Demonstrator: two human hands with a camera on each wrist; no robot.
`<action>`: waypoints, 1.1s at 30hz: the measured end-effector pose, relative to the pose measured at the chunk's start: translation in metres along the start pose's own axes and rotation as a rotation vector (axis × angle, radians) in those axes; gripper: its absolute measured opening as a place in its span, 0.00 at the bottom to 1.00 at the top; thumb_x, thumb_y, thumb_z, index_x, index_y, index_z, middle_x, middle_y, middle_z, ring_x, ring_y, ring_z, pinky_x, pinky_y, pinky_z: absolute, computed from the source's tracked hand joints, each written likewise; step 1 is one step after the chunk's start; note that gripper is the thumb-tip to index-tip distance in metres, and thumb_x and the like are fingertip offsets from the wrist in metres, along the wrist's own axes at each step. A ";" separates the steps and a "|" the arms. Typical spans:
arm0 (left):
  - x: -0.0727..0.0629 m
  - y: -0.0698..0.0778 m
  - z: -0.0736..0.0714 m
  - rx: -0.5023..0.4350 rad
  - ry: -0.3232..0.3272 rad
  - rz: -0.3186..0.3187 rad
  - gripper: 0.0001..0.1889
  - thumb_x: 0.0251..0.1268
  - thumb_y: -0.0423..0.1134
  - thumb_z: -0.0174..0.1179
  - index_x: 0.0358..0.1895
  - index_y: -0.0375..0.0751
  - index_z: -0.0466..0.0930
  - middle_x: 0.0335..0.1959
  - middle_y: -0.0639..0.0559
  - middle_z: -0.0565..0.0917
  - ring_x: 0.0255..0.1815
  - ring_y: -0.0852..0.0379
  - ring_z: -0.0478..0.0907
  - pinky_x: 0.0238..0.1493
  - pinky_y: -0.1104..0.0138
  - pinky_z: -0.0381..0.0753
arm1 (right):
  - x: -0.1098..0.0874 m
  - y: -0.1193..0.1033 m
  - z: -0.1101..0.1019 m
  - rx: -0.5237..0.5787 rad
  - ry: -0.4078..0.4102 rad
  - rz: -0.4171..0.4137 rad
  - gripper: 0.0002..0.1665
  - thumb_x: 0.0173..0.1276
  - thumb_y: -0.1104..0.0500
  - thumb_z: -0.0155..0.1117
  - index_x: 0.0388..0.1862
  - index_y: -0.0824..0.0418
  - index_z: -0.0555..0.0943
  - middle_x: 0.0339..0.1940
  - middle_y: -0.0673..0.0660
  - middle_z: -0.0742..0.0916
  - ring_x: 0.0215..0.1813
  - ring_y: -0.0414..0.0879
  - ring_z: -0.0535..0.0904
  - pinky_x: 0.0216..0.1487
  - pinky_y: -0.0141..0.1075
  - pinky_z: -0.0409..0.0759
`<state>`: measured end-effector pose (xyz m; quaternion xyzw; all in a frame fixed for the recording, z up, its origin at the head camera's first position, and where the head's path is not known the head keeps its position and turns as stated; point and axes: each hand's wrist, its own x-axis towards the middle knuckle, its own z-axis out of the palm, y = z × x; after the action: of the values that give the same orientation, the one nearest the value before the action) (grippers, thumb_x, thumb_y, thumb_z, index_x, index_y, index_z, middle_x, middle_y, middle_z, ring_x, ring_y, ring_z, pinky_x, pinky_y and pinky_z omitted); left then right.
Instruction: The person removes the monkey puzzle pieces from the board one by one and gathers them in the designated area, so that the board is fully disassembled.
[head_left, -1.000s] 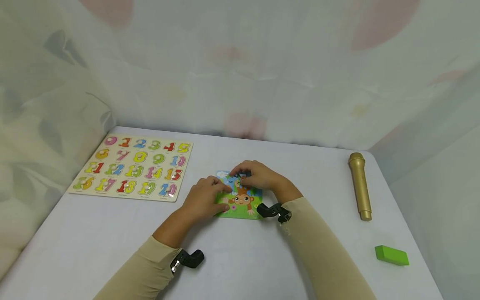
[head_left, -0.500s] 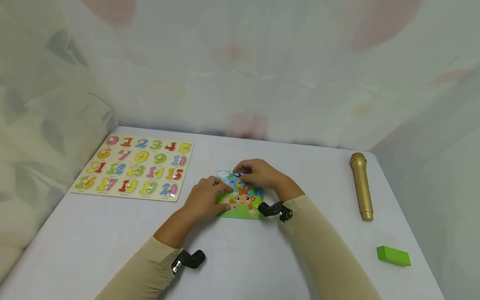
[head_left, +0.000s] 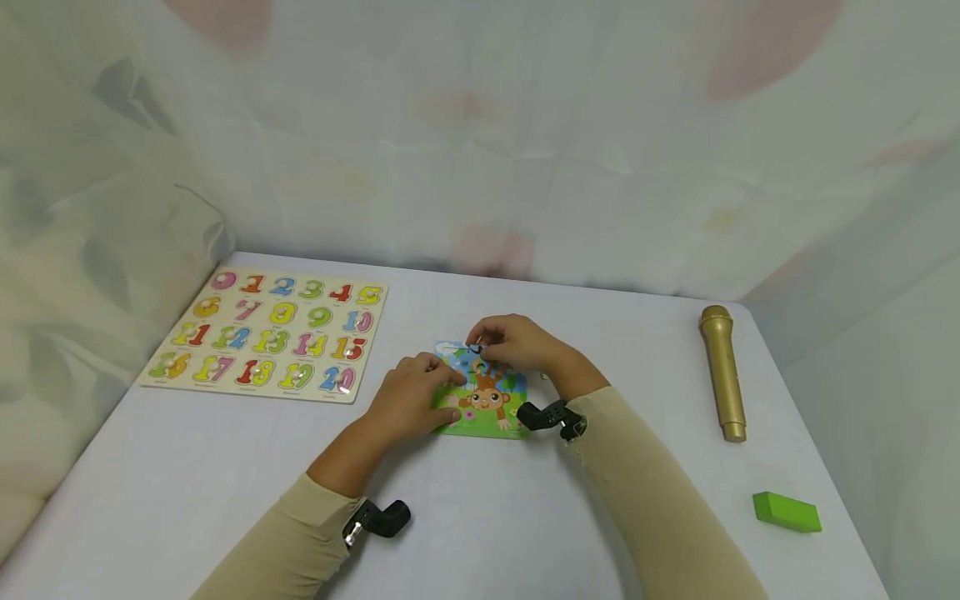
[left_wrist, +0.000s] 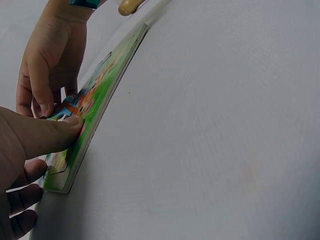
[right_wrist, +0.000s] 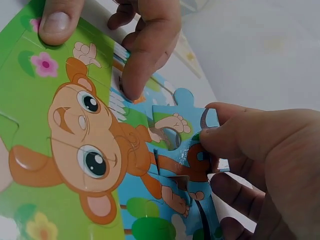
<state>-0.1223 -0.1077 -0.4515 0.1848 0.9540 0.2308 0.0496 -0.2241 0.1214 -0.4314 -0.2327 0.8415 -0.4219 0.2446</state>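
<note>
In the head view, a jigsaw puzzle [head_left: 491,425] with a monkey picture lies flat mid-table between both hands. My right hand [head_left: 521,343] pinches a jigsaw piece [right_wrist: 167,114] between thumb and fingers at the puzzle's far side. The piece shows a monkey's foot on blue and green; it sits slightly raised and askew over the picture, dark gaps beside it. My left hand [head_left: 408,396] rests on the puzzle's left part. Its thumb [right_wrist: 56,25] and a finger [right_wrist: 137,75] press on the printed face, while the other fingers lie beyond the edge.
A wooden number board [head_left: 272,333] with several knobbed numerals lies at the back left. At the right stands off a gold microphone [head_left: 723,375], lying lengthwise, with a green block [head_left: 786,512] nearer the front. A patterned curtain [head_left: 480,150] borders the table's back.
My right hand has shifted slightly right and away from me, uncovering more of the puzzle's upper part. The left hand stays in place on the puzzle.
</note>
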 end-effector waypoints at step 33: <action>-0.002 0.002 0.000 0.000 -0.022 -0.018 0.24 0.64 0.49 0.78 0.62 0.53 0.87 0.63 0.44 0.76 0.67 0.39 0.71 0.64 0.43 0.71 | -0.040 0.022 -0.042 -0.012 0.119 0.116 0.13 0.79 0.62 0.64 0.57 0.54 0.88 0.45 0.54 0.87 0.47 0.49 0.82 0.52 0.43 0.79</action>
<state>-0.1201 -0.1067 -0.4508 0.1787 0.9551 0.2282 0.0621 -0.2226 0.1823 -0.4190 -0.1593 0.8692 -0.4150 0.2166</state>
